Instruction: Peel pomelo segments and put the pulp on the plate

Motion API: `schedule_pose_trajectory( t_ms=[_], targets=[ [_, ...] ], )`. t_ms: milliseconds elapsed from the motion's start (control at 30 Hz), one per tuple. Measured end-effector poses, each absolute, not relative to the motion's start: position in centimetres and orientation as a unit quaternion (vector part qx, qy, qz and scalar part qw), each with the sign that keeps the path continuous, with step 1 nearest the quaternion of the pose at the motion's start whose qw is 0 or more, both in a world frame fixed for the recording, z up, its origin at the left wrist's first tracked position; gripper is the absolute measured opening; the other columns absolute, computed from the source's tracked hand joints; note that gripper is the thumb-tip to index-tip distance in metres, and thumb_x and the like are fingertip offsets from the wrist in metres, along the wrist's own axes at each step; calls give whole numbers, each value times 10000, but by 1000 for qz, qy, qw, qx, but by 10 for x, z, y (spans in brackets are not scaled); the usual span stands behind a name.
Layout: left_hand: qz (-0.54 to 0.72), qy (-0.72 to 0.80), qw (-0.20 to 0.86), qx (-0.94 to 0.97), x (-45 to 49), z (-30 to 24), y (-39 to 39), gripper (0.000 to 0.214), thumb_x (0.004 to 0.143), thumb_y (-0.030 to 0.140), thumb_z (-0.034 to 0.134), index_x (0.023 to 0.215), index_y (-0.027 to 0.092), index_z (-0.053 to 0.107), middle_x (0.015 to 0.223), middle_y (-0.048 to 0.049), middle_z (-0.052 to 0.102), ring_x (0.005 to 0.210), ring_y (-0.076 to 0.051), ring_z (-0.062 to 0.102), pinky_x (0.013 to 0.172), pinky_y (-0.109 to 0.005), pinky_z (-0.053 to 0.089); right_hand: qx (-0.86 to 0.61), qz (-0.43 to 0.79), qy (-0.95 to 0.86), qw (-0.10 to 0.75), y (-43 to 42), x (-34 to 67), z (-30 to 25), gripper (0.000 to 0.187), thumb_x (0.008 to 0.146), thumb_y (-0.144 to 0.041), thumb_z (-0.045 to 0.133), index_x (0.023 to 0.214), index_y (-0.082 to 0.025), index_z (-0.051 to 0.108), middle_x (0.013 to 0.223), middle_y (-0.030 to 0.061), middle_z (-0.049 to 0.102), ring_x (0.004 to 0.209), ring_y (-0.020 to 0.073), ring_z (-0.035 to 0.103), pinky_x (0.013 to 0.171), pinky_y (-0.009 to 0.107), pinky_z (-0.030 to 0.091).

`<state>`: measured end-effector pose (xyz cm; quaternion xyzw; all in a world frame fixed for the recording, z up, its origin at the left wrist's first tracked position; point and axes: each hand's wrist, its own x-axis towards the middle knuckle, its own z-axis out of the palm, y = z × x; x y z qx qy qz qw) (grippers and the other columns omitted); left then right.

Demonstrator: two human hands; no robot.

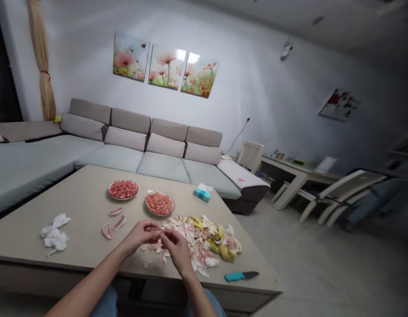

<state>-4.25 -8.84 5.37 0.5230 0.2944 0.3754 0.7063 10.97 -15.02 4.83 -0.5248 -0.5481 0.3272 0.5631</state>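
Observation:
Both my hands meet over the near edge of a beige low table (78,207). My left hand (141,235) and my right hand (175,246) have their fingers curled together around a small pink piece of fruit (155,240), which they mostly hide. Just beyond them lies a heap of white, pink and yellow peel scraps (207,237). Three peeled pink segments (113,222) lie on the table to the left of my hands. Further back stand two plates of pink fruit pieces, one at the left (123,189) and one at the right (159,203).
A teal-handled knife (240,276) lies near the table's front right corner. Crumpled white tissues (55,233) sit at the left, a teal tissue pack (203,192) at the far right edge. A grey sofa (141,154) runs behind the table; a desk and chairs (322,185) stand to the right.

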Motion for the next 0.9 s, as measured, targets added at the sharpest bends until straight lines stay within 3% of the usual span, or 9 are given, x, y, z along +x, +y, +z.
schedule_pose_trajectory(
  t_ms=[200, 433, 600, 900],
  targets=[
    [405, 302, 693, 515, -38, 76, -123, 407, 585, 405, 852, 836, 117, 712, 731, -47, 696, 667, -166, 653, 718, -307, 522, -499, 308, -582, 563, -171, 119, 68, 370, 713, -516, 746, 814, -161, 767, 779, 84, 738, 710, 223, 659, 647, 324, 549],
    [429, 319, 668, 517, -4, 83, -108, 331, 655, 383, 820, 834, 129, 704, 763, -36, 676, 725, -163, 644, 726, -276, 514, -455, 380, -574, 565, -144, 157, 70, 328, 724, -477, 751, 822, -164, 761, 717, 49, 727, 617, 183, 646, 567, 276, 519],
    [438, 348, 666, 494, 9, 58, -50, 295, 700, 383, 790, 843, 142, 697, 800, -32, 661, 733, -152, 626, 720, -271, 515, -447, 423, -563, 552, -76, 171, 43, 302, 757, -447, 732, 839, -157, 763, 717, 57, 730, 559, 165, 628, 546, 273, 510],
    [353, 351, 708, 501, 17, 5, 47, 371, 668, 344, 817, 935, 130, 672, 821, -58, 697, 754, -167, 616, 684, -254, 460, -491, 385, -530, 575, -3, 181, -32, 135, 764, -307, 726, 846, -206, 764, 823, 61, 755, 756, 220, 690, 677, 276, 540]
  ],
)
